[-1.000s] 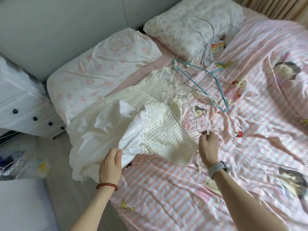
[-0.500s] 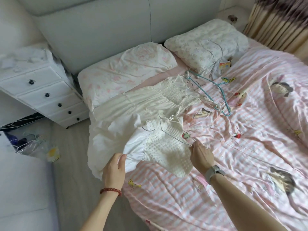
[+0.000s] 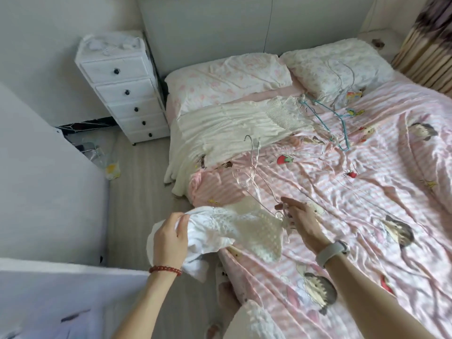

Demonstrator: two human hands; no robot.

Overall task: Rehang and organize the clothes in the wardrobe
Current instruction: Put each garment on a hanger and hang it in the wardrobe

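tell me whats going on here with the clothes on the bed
A person stands at the bed sorting clothes. The left hand grips a white knit top by its sleeve, lifted off the pink striped duvet. The right hand holds a wire hanger. A cream dress and teal hanger lie farther up the bed.

A small white garment with a knitted, bobble-textured cream panel and smooth white cotton sleeves [image 3: 234,226] hangs bunched just above the near edge of the bed, stretched between two holds. A thin silver wire hanger [image 3: 254,167] rises from its right end, tilted, hook uppermost. Farther up the bed a long cream pleated dress with a smocked bodice [image 3: 232,128] lies flat across the pink striped cover, its skirt end drooping over the left side. Beside the bodice lies a teal wire hanger [image 3: 325,121], and pale wire hangers [image 3: 340,74] rest on the right pillow.
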